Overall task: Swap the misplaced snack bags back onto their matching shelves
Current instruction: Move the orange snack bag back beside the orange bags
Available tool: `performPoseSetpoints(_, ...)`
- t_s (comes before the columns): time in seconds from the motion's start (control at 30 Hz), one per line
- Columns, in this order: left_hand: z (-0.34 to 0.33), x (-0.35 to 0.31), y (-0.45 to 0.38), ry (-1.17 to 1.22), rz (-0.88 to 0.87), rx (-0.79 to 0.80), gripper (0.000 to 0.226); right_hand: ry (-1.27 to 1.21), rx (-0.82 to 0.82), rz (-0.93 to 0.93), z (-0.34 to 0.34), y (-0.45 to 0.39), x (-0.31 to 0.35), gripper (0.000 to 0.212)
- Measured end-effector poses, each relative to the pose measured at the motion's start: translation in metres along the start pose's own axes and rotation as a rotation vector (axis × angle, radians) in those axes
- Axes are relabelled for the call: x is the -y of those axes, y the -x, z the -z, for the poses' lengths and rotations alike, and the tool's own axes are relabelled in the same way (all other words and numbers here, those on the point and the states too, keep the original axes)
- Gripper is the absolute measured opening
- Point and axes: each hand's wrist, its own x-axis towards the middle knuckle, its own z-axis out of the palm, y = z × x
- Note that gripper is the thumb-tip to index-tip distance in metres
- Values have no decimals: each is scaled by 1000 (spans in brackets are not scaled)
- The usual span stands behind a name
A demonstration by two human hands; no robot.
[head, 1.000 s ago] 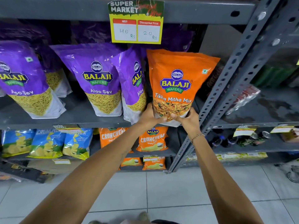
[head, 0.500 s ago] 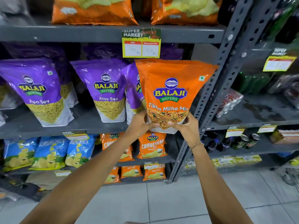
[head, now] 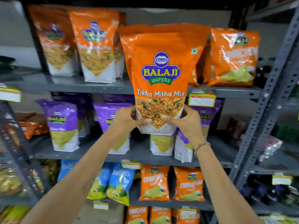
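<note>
I hold an orange Tikha Mitha Mix bag (head: 161,62) upright in front of the upper shelf (head: 80,85). My left hand (head: 127,118) grips its bottom left corner and my right hand (head: 182,122) grips its bottom right corner. Matching orange Tikha Mitha Mix bags (head: 95,47) stand on the upper shelf to the left. Purple Aloo Sev bags (head: 62,125) line the middle shelf (head: 142,155) below, partly hidden behind my hands. The held bag's base hangs at the height of the middle shelf's purple bags.
Orange Crunchem bags (head: 233,59) stand at the right of the upper shelf. A grey perforated upright (head: 267,101) bounds the rack on the right. Lower shelves carry blue chip bags (head: 119,183) and orange Crunchem bags (head: 154,183). A price tag (head: 202,98) hangs on the upper shelf edge.
Both hands have lifted the orange bag from the purple-bag shelf up to the level of the orange-bag shelf. The view has tilted upward with it.
</note>
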Motion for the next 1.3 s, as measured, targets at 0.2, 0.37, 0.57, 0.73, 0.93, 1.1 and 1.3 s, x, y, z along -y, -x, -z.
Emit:
performPoseSetpoints(0.2, 120, -6, 8, -91, 1, -93, 30, -85, 97, 79, -92, -30, 70, 28)
performPoseSetpoints(0.37, 193, -11, 9, -171, -34, -178, 24, -137, 153, 107, -159, -60, 103, 33)
performPoseSetpoints(0.57, 274, 11, -15, -198, -29, -282, 41, -219, 216, 155, -235, -107, 134, 37)
performPoseSetpoints(0.73, 340, 29, -45, -157, -18, -286, 38, -241, 184, 238, -303, -148, 138, 44)
performPoseSetpoints(0.93, 397, 62, -78, -161, 26, -320, 44, -276, 206, 198, -374, -188, 138, 46)
performPoseSetpoints(1.1, 429, 95, -101, -158, 41, -301, 36, -293, 220, 106, -419, -209, 130, 41)
performPoseSetpoints(1.3, 455, 125, -132, -138, 65, -211, 33, -259, 161, 53, -448, -221, 123, 45)
